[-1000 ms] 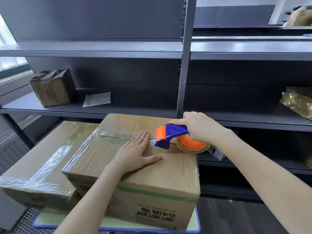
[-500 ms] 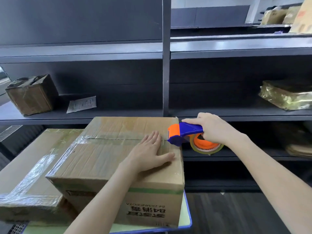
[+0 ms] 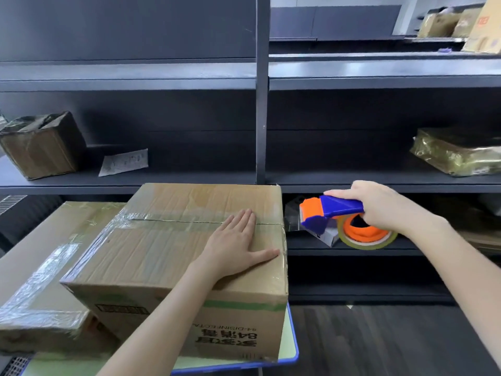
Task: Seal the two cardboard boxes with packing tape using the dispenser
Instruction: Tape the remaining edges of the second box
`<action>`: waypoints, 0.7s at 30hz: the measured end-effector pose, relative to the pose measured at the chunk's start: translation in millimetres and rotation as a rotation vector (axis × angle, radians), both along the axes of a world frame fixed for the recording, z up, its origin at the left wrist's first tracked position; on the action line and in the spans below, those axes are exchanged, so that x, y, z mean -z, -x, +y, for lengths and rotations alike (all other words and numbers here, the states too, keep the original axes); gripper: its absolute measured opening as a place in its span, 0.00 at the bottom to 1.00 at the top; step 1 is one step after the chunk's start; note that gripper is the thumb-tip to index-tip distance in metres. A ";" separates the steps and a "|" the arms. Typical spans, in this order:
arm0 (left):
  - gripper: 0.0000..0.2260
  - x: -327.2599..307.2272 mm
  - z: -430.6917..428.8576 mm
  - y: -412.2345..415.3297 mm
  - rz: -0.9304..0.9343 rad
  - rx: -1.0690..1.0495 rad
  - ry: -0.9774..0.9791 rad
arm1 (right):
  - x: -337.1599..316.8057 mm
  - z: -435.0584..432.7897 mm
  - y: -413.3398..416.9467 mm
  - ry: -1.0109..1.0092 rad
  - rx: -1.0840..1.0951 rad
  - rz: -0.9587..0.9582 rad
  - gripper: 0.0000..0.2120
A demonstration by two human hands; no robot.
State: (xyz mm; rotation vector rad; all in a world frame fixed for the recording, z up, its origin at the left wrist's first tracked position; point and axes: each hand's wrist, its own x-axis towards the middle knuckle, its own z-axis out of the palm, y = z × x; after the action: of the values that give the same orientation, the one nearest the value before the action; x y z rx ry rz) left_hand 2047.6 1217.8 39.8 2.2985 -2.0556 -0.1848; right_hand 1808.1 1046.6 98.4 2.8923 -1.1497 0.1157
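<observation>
Cardboard box (image 3: 162, 256), on bench (image 3: 290, 347): left hand (image 3: 233, 248) flat on top, fingers straight. Second box (image 3: 40, 267) just beside, at left. Tape dispenser (image 3: 329, 213): gripped by right hand (image 3: 379, 207), fingers curled round handle, just right of box.

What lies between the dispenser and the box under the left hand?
Head view: only an open gap separates dispenser from box; dark shelving shows behind it.
</observation>
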 end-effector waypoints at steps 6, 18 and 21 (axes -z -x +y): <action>0.31 -2.4 -4.9 5.3 0.187 -0.009 0.100 | 25.7 11.0 0.4 -0.009 -0.024 0.044 0.34; 0.06 4.1 -40.2 33.1 0.664 -0.235 0.511 | 14.6 9.8 -17.4 0.181 -0.142 0.190 0.30; 0.08 5.7 -38.3 30.7 0.699 -0.251 0.554 | 9.5 12.1 -23.2 0.181 -0.188 0.223 0.28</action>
State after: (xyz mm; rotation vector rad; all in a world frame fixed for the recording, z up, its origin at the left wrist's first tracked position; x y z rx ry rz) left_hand 2016.8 1179.5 34.1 1.7740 -1.2642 -0.3042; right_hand 1831.3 1058.7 88.9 2.7599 -0.7888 -0.0920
